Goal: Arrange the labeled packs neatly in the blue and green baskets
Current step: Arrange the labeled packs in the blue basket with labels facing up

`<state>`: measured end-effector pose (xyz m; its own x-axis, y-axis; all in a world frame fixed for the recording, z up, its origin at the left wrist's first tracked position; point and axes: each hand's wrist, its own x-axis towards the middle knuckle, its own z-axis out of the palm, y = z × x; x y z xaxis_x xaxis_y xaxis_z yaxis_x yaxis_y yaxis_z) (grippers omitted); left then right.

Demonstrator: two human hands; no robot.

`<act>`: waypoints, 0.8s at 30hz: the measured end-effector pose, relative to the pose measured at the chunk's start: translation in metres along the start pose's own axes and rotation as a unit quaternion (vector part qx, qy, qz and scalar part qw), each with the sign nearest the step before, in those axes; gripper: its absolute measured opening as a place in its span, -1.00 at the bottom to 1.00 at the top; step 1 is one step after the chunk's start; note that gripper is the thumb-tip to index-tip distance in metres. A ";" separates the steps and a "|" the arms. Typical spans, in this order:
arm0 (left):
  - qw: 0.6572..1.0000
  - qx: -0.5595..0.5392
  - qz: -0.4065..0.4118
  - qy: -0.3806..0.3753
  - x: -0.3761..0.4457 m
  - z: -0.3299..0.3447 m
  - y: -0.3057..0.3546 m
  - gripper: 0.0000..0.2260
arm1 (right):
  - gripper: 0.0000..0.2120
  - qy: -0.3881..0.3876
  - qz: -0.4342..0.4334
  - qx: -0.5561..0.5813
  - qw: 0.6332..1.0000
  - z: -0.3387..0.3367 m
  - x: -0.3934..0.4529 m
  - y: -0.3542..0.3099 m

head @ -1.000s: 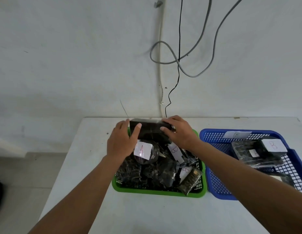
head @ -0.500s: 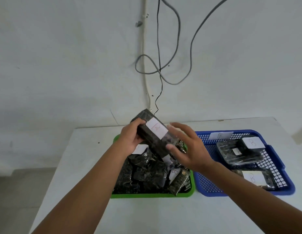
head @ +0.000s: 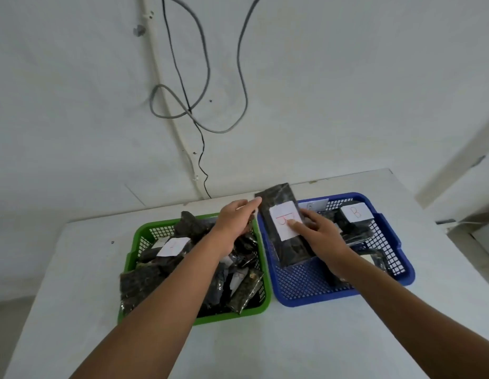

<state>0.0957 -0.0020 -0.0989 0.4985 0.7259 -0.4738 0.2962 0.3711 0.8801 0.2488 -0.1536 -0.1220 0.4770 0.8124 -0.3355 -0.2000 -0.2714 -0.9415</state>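
Note:
A dark pack with a white label marked B (head: 288,251) stands tilted in the left part of the blue basket (head: 314,298), its top end above the far rim. My right hand (head: 324,239) grips its right side, thumb on the label. My left hand (head: 235,221) hovers over the far right corner of the green basket (head: 132,244), fingers stretched out and just touching the pack's top left corner. The green basket is heaped with several dark packs, one with a white label (head: 172,246). Another B pack (head: 356,214) lies at the back of the blue basket.
Both baskets sit side by side on a white table (head: 265,348) pushed against a white wall. Grey and black cables (head: 201,127) hang down the wall behind the baskets. The table's right edge runs close to the blue basket.
The B pack has travelled from above the green basket to the right into the blue basket. My right hand went with it; my left hand has let go and trails at its corner.

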 end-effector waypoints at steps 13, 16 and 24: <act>0.846 0.511 0.152 -0.024 0.110 0.037 -0.016 -0.60 | -0.45 0.103 0.058 -0.270 0.956 -0.013 0.018 0.074; 0.843 0.513 0.152 -0.054 0.128 0.038 -0.020 -0.66 | -0.47 0.107 0.054 -0.282 0.952 -0.006 0.027 0.087; 0.847 0.484 0.212 -0.060 0.144 0.025 -0.031 -0.74 | -0.52 0.125 -0.050 -0.391 0.911 -0.001 0.036 0.111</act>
<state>0.1790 0.0768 -0.1951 0.7893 0.5894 -0.1721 0.5697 -0.5984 0.5634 0.2446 -0.1552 -0.2381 0.6582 0.7374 -0.1516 0.4792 -0.5656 -0.6712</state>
